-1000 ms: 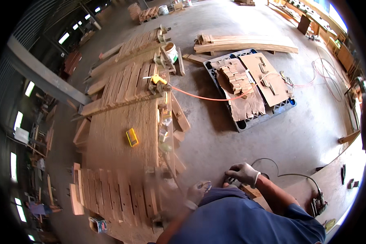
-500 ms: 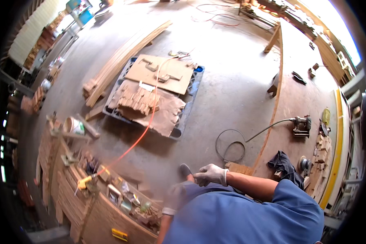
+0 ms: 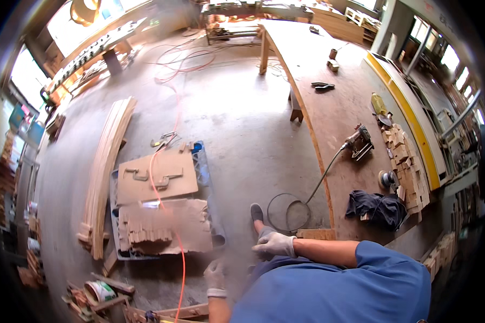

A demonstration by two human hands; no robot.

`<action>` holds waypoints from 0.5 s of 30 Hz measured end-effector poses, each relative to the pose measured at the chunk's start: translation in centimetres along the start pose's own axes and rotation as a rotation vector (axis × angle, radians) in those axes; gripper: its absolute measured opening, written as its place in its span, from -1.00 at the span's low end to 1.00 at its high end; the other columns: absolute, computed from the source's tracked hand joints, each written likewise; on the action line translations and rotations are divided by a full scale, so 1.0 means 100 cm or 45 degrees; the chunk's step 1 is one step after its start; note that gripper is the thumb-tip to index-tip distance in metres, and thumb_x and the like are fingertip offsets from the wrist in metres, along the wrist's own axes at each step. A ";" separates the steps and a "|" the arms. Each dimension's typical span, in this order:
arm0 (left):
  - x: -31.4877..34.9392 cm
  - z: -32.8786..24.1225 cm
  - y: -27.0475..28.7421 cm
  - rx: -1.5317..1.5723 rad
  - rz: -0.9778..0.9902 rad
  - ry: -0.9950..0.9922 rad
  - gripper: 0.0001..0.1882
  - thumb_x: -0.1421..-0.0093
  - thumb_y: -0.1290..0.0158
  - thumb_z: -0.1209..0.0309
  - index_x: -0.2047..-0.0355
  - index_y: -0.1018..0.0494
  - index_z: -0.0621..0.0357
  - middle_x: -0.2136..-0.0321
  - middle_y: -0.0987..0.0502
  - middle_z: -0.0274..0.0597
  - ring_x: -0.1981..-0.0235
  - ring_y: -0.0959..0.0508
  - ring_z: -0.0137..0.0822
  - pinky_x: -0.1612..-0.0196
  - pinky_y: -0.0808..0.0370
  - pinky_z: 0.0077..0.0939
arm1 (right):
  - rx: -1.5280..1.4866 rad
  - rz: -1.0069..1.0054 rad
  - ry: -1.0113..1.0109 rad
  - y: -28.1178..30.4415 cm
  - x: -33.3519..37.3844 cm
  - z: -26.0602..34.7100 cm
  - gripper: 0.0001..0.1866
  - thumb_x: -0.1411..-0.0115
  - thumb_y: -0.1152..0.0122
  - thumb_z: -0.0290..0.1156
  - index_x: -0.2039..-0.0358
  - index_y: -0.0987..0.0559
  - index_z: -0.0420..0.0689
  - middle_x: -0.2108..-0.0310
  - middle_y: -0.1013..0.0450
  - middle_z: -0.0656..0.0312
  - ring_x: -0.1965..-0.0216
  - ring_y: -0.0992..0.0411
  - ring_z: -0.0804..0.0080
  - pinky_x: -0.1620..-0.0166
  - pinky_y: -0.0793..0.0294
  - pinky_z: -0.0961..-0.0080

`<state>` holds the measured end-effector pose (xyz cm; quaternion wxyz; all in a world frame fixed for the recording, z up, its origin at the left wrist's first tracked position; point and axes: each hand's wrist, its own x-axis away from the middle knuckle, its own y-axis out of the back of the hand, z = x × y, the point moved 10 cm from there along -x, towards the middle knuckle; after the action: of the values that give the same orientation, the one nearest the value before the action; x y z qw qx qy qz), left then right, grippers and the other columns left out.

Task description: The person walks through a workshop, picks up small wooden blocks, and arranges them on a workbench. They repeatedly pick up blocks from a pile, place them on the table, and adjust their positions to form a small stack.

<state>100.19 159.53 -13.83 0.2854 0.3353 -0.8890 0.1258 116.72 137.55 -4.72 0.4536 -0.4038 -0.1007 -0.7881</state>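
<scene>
My right hand (image 3: 275,245), in a pale work glove, is held before my body over my leg. Its fingers are curled closed, and what they hold, if anything, is hidden. My left hand (image 3: 215,275), gloved too, is lower and to the left, its fingers smeared by motion. It is nearest to the orange air hose (image 3: 182,264), and I cannot tell whether it holds anything. Beyond it a blue pallet (image 3: 218,229) carries a sheet of cardboard (image 3: 172,153) with metal clamps (image 3: 168,180) on it, and a bundle of wood strips (image 3: 151,229) on brown paper.
Long boards (image 3: 106,172) lie left of the pallet. A white bucket (image 3: 99,291) and scrap wood are at the lower left. On the long bench (image 3: 334,129) at the right are a router (image 3: 359,142), a dark cloth (image 3: 376,209), pliers (image 3: 322,86) and wood blocks (image 3: 407,167). A looped hose (image 3: 288,211) hangs near the bench.
My view has swung to the right, and the pallet shows lower and further left. The workbench with the yellow air gun has left view. My right hand stays closed before me.
</scene>
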 end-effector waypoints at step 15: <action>-0.211 0.000 -0.011 -1.828 0.422 0.039 -0.82 -0.21 -0.22 0.19 0.27 -0.58 -0.04 0.33 -0.68 -0.02 0.29 -0.68 0.02 0.19 -0.61 -0.05 | -0.392 -0.395 0.323 0.259 -0.074 0.251 -0.65 -0.39 -0.29 -0.12 0.22 -0.67 -0.21 0.36 -0.63 0.20 0.36 -0.61 0.44 0.26 -0.63 0.46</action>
<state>113.88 169.76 -26.25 0.4243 -0.0745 -0.7873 -0.4410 152.99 140.67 0.97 0.2695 -0.3459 0.0176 -0.8986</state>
